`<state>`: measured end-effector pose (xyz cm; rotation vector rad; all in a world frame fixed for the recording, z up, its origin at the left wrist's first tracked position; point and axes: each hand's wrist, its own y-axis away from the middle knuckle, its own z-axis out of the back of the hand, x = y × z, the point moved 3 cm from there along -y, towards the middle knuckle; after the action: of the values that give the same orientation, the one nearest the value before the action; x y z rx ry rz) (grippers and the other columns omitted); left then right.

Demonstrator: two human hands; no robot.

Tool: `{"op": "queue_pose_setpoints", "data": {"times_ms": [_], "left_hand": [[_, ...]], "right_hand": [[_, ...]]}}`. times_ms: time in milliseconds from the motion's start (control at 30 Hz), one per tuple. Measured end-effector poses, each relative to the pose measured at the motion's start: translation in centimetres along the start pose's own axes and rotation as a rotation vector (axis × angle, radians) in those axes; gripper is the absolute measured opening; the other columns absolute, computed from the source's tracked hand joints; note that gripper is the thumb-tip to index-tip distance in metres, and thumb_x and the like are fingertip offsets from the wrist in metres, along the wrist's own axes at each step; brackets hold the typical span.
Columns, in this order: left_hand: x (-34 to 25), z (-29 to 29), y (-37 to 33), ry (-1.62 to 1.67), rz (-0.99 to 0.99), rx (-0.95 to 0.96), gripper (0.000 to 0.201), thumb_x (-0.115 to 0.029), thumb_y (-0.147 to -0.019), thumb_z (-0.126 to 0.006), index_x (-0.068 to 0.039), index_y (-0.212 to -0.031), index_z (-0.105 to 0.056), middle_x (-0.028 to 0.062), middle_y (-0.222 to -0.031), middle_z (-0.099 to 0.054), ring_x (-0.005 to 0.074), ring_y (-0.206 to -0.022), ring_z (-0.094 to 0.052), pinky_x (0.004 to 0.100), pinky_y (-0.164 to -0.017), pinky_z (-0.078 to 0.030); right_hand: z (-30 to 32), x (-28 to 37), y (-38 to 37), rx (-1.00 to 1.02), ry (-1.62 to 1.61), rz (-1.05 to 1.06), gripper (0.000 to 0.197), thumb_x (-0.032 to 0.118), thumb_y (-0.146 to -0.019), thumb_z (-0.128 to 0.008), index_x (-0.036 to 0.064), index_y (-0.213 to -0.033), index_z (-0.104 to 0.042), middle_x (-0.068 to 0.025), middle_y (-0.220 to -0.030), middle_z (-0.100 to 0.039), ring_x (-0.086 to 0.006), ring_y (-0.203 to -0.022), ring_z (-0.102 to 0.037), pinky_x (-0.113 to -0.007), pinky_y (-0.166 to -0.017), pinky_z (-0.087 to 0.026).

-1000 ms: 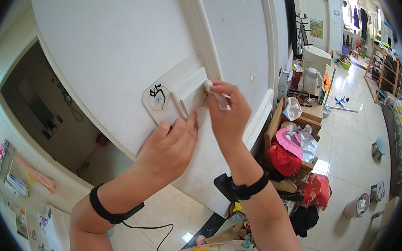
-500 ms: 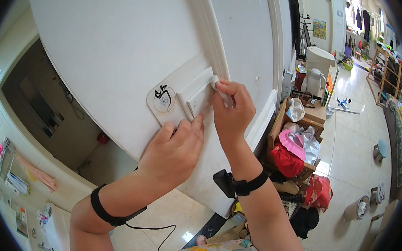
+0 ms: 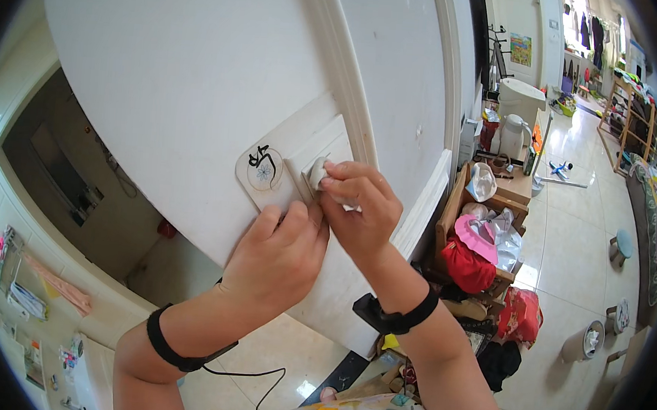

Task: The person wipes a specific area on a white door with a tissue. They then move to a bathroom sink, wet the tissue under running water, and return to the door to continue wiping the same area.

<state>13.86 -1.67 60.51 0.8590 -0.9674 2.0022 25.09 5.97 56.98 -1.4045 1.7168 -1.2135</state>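
- Two hands work at the white rectangular plastic wall plate (image 3: 286, 164), at 12 o'clock of the left hand.
- Left hand (image 3: 279, 259): fingers flat, pressing the plate's lower edge.
- Right hand (image 3: 362, 215): closed, pinching a small white wad (image 3: 318, 172) against the plate.

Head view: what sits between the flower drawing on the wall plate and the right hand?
A small white knob on the wall plate, between the flower drawing and the right hand, whose fingertips touch it.

Smooth, seemingly plastic switch plate (image 3: 286, 160)
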Motion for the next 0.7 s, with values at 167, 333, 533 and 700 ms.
{"op": "queue_pose_setpoints", "data": {"times_ms": [167, 333, 533, 700], "left_hand": [[0.1, 0.0, -0.1, 0.0, -0.017, -0.051, 0.03, -0.016, -0.078, -0.055, -0.002, -0.101, -0.068, 0.0068, -0.112, -0.063, 0.0188, -0.092, -0.05, 0.0331, -0.081, -0.036], [0.1, 0.0, 0.0, 0.026, 0.011, -0.014, 0.03, -0.014, -0.078, -0.055, -0.002, -0.101, -0.068, 0.0072, -0.118, -0.063, 0.0188, -0.091, -0.05, 0.0328, -0.08, -0.036], [0.1, 0.0, 0.0, -0.001, -0.008, -0.039, 0.031, -0.015, -0.077, -0.055, -0.001, -0.102, -0.068, 0.007, -0.116, -0.063, 0.0185, -0.09, -0.049, 0.0324, -0.08, -0.036], [0.1, 0.0, -0.1, -0.005, 0.003, -0.038, 0.031, -0.016, -0.077, -0.055, -0.001, -0.102, -0.068, 0.0071, -0.118, -0.063, 0.0186, -0.09, -0.05, 0.0324, -0.08, -0.036]], "right_hand": [[0.8, -2.1, -0.2, -0.055, 0.225, -0.363, 0.015, -0.007, -0.066, -0.07, 0.0027, -0.069, -0.059, -0.0101, -0.084, -0.068, -0.0215, -0.074, -0.066, -0.027, -0.059, -0.053], [0.5, -1.3, 0.6, -0.006, 0.139, -0.032, 0.016, -0.006, -0.066, -0.071, 0.0047, -0.069, -0.06, -0.0087, -0.083, -0.068, -0.0205, -0.072, -0.065, -0.027, -0.057, -0.052], [0.5, -2.0, 0.4, -0.001, 0.234, -0.295, 0.016, -0.007, -0.064, -0.072, 0.0033, -0.069, -0.061, -0.0088, -0.082, -0.067, -0.0185, -0.074, -0.066, -0.027, -0.059, -0.055], [0.5, -0.8, 0.4, -0.013, 0.088, -0.007, 0.017, -0.008, -0.064, -0.07, 0.0036, -0.071, -0.06, -0.0088, -0.083, -0.067, -0.0175, -0.075, -0.066, -0.026, -0.06, -0.056]]}}
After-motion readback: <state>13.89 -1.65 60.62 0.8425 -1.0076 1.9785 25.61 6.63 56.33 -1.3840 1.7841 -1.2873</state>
